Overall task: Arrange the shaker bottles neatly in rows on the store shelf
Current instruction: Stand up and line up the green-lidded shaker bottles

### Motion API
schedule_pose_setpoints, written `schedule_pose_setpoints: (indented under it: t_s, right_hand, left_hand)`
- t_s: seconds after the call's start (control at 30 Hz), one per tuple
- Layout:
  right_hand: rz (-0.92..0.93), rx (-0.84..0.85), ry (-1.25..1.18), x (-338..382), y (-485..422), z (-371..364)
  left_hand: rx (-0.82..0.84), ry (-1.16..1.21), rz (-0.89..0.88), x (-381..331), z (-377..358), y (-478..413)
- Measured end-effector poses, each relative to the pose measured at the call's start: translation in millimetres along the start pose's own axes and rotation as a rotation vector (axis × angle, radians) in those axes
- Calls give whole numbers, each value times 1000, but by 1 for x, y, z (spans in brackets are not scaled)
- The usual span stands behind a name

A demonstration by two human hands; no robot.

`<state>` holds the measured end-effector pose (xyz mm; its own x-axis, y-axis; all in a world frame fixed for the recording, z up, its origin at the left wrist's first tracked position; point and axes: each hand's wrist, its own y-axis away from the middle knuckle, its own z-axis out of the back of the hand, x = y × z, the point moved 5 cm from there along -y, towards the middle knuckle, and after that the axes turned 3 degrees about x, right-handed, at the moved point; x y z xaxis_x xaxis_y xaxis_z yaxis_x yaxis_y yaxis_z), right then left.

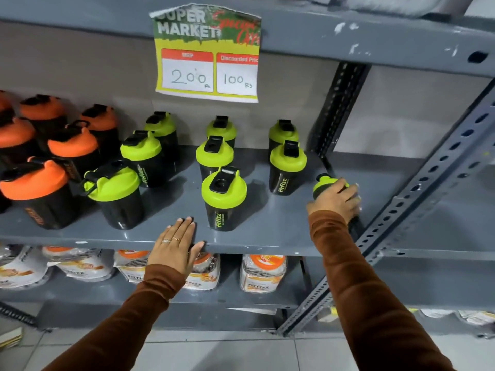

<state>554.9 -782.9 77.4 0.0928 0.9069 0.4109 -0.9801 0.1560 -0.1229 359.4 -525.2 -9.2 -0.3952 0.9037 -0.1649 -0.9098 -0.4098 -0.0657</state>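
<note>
Head view shows a grey painted metal store shelf with a yellow paper price sign hanging over its back. I take this sign as the landmark. Directly below it stand three columns of black plastic shaker bottles with lime green lids, all upright, long axis vertical, black flip caps mostly toward the back. Below and left of the sign stand the black shaker bottles with orange lids, closer together and less regular.

Far below and right of the sign, at the shelf's right end beside the perforated grey metal upright, the right hand is closed around one more green-lidded shaker bottle. This bottle is tilted, lid toward the sign and base toward the upright; I cannot tell if the base touches the shelf.

Below the sign, the left hand lies flat on the shelf's front edge, fingers spread, holding nothing.

Such a bottle is probably empty: light, stiff, smooth and a little slippery, easy to knock over. I judge the body just under the lid is the safest place to hold.
</note>
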Motion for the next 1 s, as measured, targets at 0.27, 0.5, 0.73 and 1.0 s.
schedule_pose_setpoints:
  t_s: [0.27,0.5,0.73,1.0]
  right_hand:
    - [17,-34,-60,-20,9,-2]
    - [107,-143,-709,-16,38,2]
    - [251,-28,-809,6,78,-32]
    - [242,28,-1012,1,78,-51]
  left_hand:
    - [7,21,16,-1,0,2]
    - [17,19,10,-2,0,1]
    - [-22,11,-30,0,0,0]
    - [-6,7,-55,-1,-1,0]
